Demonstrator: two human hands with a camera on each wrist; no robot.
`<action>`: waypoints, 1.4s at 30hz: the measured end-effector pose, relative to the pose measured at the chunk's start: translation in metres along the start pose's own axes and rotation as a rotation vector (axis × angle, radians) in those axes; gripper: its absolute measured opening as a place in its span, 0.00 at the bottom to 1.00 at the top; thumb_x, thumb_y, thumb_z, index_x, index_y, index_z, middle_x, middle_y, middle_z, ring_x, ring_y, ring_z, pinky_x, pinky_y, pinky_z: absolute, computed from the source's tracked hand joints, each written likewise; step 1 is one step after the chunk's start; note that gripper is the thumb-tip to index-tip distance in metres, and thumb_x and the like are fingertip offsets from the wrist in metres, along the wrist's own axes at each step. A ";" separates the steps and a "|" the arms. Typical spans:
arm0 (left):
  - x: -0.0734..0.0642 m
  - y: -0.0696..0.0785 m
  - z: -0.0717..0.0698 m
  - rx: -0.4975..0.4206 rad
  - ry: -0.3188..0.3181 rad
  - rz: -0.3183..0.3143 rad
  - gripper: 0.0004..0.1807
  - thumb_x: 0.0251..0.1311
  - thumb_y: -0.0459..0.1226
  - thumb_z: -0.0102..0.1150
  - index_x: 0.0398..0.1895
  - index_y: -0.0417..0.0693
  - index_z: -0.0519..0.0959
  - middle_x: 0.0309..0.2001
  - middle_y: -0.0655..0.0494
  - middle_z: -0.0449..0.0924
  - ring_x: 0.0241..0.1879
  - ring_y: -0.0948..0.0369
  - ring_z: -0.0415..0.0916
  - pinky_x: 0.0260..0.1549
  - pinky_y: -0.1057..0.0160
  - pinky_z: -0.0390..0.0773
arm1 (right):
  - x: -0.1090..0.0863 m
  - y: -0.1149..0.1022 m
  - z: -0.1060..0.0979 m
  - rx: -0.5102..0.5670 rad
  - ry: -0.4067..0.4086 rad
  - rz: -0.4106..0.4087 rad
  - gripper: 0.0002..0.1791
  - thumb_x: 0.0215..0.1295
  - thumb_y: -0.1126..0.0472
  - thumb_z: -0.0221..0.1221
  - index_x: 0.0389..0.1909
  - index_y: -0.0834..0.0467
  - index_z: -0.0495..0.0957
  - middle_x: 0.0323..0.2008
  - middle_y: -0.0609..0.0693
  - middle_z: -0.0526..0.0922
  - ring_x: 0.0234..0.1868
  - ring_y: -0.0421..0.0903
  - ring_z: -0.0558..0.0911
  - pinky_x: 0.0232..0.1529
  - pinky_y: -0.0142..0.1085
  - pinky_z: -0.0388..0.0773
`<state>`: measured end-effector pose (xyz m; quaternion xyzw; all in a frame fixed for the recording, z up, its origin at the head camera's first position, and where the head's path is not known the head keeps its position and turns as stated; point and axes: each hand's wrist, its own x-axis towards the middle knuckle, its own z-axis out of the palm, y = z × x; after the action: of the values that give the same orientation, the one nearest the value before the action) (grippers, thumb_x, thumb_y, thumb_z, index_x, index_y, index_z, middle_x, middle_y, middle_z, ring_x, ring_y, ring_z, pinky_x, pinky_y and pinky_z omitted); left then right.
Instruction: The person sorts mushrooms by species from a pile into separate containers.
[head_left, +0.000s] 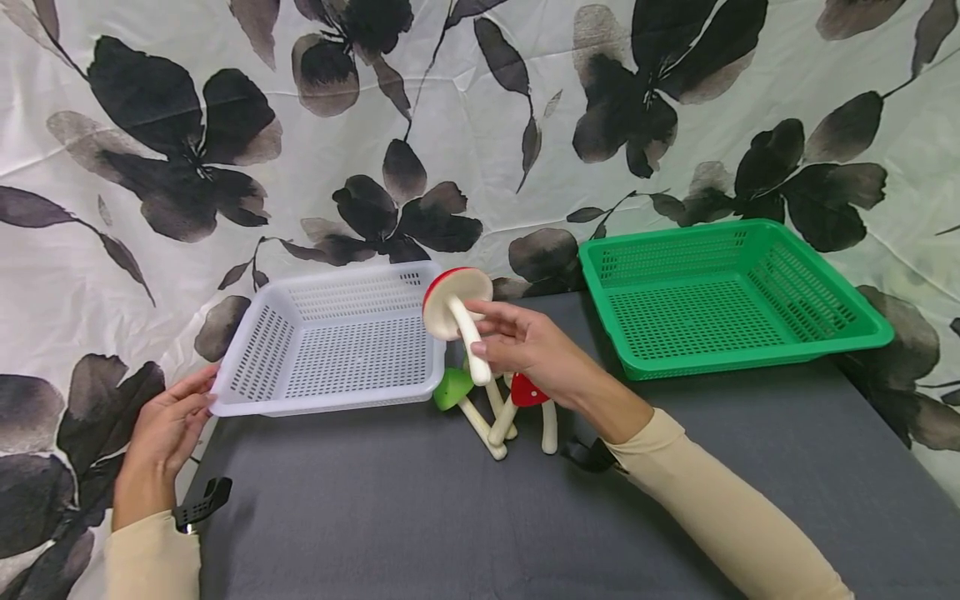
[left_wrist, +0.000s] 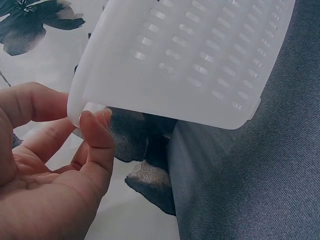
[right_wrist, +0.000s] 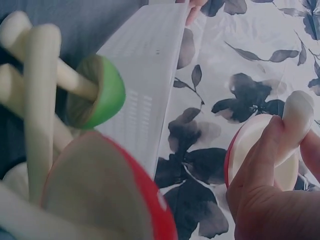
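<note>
My right hand (head_left: 517,337) pinches the white stem of a red-capped toy mushroom (head_left: 457,300), its pale underside turned toward me. The mushroom is raised above the table, overlapping the right end of a white basket (head_left: 330,400) in the head view. At that basket's left corner, my left hand (head_left: 168,425) grips the rim between thumb and fingers, as the left wrist view also shows. Below my right hand lies a pile of toy mushrooms, among them a green-capped mushroom (head_left: 453,389) and a red-capped spotted mushroom (head_left: 528,392). My right hand partly hides the pile.
A green basket (head_left: 757,358) stands at the back right of the grey table (head_left: 450,525). Behind the table hangs a white cloth (head_left: 525,208) with dark flowers. The white basket holds nothing visible.
</note>
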<state>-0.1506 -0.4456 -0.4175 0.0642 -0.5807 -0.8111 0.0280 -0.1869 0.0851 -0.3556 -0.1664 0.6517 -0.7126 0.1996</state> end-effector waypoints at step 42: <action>0.001 0.002 0.000 0.030 0.015 -0.009 0.27 0.66 0.18 0.51 0.68 0.39 0.74 0.51 0.59 0.86 0.48 0.64 0.84 0.42 0.67 0.82 | 0.067 -0.008 0.062 0.199 -0.171 0.025 0.33 0.67 0.70 0.64 0.72 0.50 0.69 0.63 0.55 0.75 0.52 0.48 0.82 0.55 0.42 0.81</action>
<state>-0.1514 -0.4464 -0.4159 0.0734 -0.5923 -0.8019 0.0276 -0.2146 -0.0020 -0.3437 -0.1977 0.5605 -0.7544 0.2786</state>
